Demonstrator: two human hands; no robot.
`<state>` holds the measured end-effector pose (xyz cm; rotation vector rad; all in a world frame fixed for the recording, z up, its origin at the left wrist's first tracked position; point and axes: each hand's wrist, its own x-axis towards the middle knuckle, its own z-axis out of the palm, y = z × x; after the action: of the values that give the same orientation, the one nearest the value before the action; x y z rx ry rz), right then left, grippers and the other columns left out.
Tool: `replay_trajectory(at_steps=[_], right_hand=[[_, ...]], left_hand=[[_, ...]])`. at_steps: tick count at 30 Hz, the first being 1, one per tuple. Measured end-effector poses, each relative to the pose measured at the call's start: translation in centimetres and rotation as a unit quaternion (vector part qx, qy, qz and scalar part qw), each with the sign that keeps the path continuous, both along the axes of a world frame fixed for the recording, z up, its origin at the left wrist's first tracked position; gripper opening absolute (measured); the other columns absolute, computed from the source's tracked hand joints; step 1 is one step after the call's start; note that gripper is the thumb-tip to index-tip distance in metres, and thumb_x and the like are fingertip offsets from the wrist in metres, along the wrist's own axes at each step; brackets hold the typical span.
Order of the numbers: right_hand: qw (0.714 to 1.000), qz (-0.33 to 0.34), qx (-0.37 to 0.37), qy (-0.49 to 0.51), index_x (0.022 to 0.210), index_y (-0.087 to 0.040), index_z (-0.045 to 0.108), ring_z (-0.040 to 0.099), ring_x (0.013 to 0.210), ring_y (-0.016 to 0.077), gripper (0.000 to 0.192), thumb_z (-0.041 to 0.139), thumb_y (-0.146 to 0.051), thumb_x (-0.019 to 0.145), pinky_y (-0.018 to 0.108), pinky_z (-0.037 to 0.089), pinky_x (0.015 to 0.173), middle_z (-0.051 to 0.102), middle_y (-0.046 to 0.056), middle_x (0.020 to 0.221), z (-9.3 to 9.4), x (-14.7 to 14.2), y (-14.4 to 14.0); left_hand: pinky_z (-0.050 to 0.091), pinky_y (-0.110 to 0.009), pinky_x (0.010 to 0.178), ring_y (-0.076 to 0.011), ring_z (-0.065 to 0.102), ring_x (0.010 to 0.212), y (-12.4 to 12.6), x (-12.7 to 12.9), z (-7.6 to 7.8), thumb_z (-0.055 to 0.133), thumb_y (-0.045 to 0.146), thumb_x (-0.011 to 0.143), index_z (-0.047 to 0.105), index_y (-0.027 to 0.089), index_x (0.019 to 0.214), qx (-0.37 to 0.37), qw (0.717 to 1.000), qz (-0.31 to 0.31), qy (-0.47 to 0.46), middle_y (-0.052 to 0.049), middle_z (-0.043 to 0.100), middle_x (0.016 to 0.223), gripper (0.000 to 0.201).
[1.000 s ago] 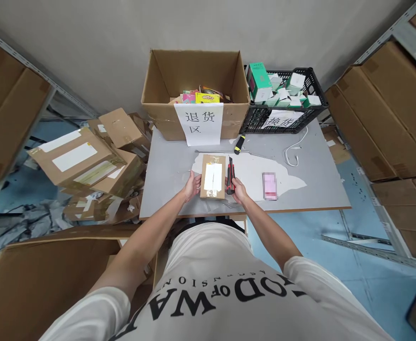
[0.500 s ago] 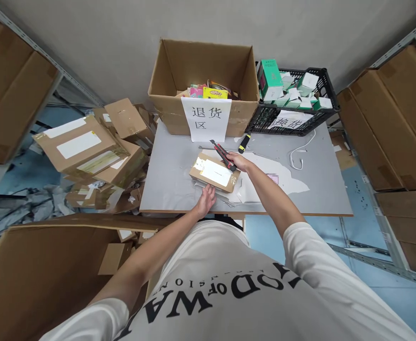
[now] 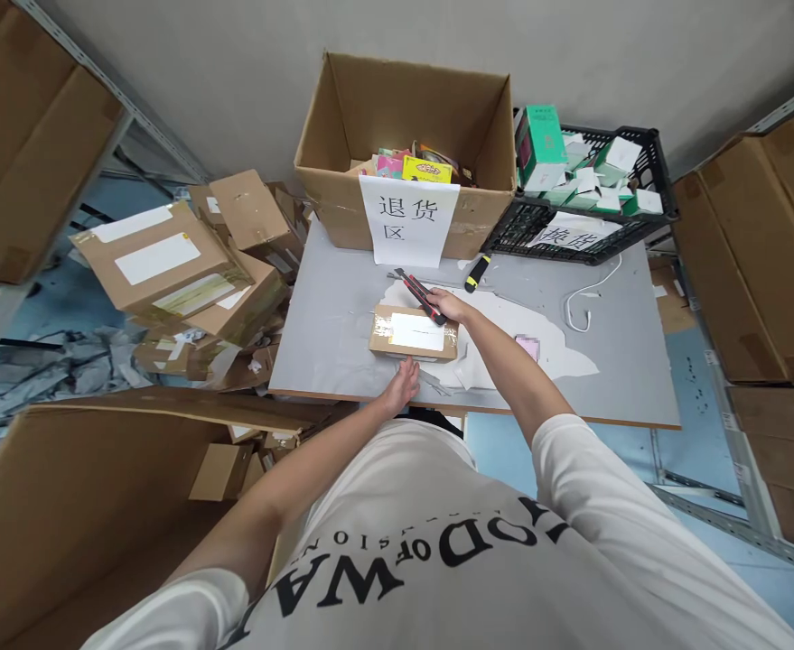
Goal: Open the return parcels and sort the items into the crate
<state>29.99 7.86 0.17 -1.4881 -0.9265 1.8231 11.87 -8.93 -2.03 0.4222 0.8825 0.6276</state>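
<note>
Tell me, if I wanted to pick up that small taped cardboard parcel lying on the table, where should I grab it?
Probably by its two long edges, from above. The small parcel lies flat on the grey table, so only its thin sides offer purchase. The left hand rests at its near edge; the right hand holds a red utility knife at its far edge.

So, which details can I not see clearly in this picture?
- Head view: the blade of the red utility knife is too small to tell whether it is out.
- Head view: the label on the small parcel is too small to read.
- Head view: the pink item is blurred and partly behind the right arm.
- Head view: the palm of the left hand is hidden, so its contact with the parcel is unclear.
</note>
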Motion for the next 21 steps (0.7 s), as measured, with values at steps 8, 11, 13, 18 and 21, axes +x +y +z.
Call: replay_trajectory(at_steps=[8, 11, 13, 18, 21], right_hand=[[0.968, -0.193, 0.153, 0.053, 0.099, -0.023, 0.051, 0.067, 0.075, 0.0132, 0.019, 0.058, -0.032, 0.084, 0.024, 0.053, 0.063, 0.070, 0.001, 0.091, 2.8, 5.7, -5.0], [0.958, -0.239, 0.155, -0.036, 0.103, -0.024, 0.049, 0.063, 0.057, 0.0102, 0.028, 0.059, -0.040, 0.082, 0.023, 0.051, 0.052, 0.067, -0.001, 0.087, 2.2, 8.6, -10.6], [0.961, -0.232, 0.126, -0.079, 0.106, -0.023, 0.048, 0.055, 0.045, 0.0081, 0.033, 0.058, -0.043, 0.081, 0.021, 0.046, 0.041, 0.066, -0.002, 0.081, 1.1, 9.3, -14.6], [0.973, -0.196, 0.081, -0.086, 0.113, -0.022, 0.046, 0.050, 0.041, 0.0079, 0.044, 0.055, -0.049, 0.080, 0.019, 0.039, 0.032, 0.061, -0.002, 0.076, -1.8, 7.1, -20.7], [0.977, -0.185, 0.084, -0.069, 0.115, -0.021, 0.046, 0.050, 0.041, 0.0074, 0.047, 0.053, -0.052, 0.080, 0.020, 0.039, 0.033, 0.061, -0.002, 0.077, -2.4, 5.8, -21.4]], left_hand=[[0.014, -0.055, 0.114, -0.0429, 0.029, 0.135, 4.2, -4.1, 2.9, 0.078, 0.048, 0.061, 0.069, 0.018, 0.105, 0.250, 0.935, -0.158, 0.194, -0.012, 0.060, 0.126, 0.053], [-0.004, -0.050, 0.116, -0.0394, 0.008, 0.142, 7.5, -4.6, 3.9, 0.080, 0.053, 0.056, 0.059, 0.017, 0.122, 0.386, 0.883, -0.122, 0.239, -0.012, 0.041, 0.144, 0.078], [-0.009, -0.049, 0.115, -0.0340, -0.009, 0.143, 9.5, -4.1, 4.0, 0.073, 0.060, 0.061, 0.050, 0.015, 0.131, 0.428, 0.867, -0.117, 0.228, -0.010, 0.025, 0.153, 0.086], [-0.006, -0.054, 0.113, -0.0341, -0.016, 0.142, 11.9, -1.9, 3.3, 0.067, 0.068, 0.062, 0.043, 0.011, 0.136, 0.424, 0.861, -0.138, 0.242, -0.017, 0.017, 0.154, 0.096], [-0.009, -0.056, 0.111, -0.0377, -0.009, 0.142, 12.1, -1.5, 3.0, 0.071, 0.068, 0.054, 0.028, 0.012, 0.144, 0.479, 0.730, -0.280, 0.400, -0.018, 0.014, 0.155, 0.115]])
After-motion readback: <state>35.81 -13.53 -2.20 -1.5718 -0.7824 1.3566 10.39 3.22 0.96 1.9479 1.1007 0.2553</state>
